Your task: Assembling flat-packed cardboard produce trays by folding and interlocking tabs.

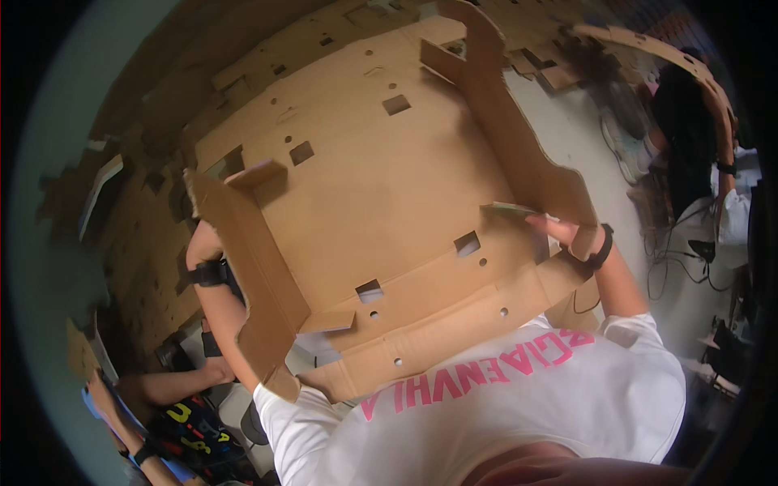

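A large brown cardboard tray (365, 186), partly folded, fills the middle of the view in front of my chest. Its left wall (251, 251) and right wall (519, 138) stand up, with small corner flaps turned inward. Square and round holes run through its base. My left hand (204, 243) is against the outer side of the left wall, its fingers hidden behind the cardboard. At the near right corner, my right hand (559, 230) reaches round the right wall and grips the cardboard beside a small flap (512, 209).
Flat cardboard sheets (150, 235) with cutouts lie to the left and beyond the tray. At the lower left another person's arm (178, 384) shows. A person at the right holds a long cardboard strip (648, 44). Cables (677, 267) lie on the pale floor.
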Action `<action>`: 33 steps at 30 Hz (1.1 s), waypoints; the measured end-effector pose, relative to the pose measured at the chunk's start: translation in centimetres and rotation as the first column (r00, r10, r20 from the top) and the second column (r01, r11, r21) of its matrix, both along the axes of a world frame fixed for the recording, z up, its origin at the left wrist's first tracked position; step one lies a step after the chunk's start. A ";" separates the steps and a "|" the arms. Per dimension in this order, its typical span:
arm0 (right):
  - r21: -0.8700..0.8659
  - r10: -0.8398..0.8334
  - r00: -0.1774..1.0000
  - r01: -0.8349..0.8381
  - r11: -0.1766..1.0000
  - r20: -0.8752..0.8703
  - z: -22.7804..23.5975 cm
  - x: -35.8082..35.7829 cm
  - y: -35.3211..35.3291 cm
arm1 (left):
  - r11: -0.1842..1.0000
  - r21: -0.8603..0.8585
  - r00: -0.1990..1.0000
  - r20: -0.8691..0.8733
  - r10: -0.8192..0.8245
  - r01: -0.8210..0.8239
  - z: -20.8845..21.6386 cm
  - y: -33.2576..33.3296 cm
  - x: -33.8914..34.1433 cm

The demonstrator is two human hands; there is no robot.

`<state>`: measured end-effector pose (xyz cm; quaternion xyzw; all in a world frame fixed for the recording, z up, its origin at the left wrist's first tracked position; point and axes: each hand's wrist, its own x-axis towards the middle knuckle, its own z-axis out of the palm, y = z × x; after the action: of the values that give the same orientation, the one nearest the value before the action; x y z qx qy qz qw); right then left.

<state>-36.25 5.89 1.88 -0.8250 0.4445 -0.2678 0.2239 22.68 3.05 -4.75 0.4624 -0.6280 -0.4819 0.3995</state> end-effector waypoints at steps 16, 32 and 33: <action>0.472 0.060 0.867 -0.326 0.819 0.495 -1.4 2.5 -16.8 | 0.934 0.286 0.911 -0.402 -0.087 0.215 -0.7 -0.6 0.4; 0.187 0.289 0.475 -0.728 0.659 0.831 -6.3 5.2 -22.3 | 0.997 -0.010 0.997 -0.019 0.080 -0.080 -0.7 2.2 0.4; 0.194 0.252 0.479 -0.700 0.687 0.841 -6.4 5.1 -22.2 | 0.995 -0.006 0.995 -0.027 0.100 -0.100 -0.5 2.4 0.3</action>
<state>-31.12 -16.35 -4.49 -0.6315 0.1010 -0.3802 0.6682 22.95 5.44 -5.27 0.4854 -0.6004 -0.4651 0.4331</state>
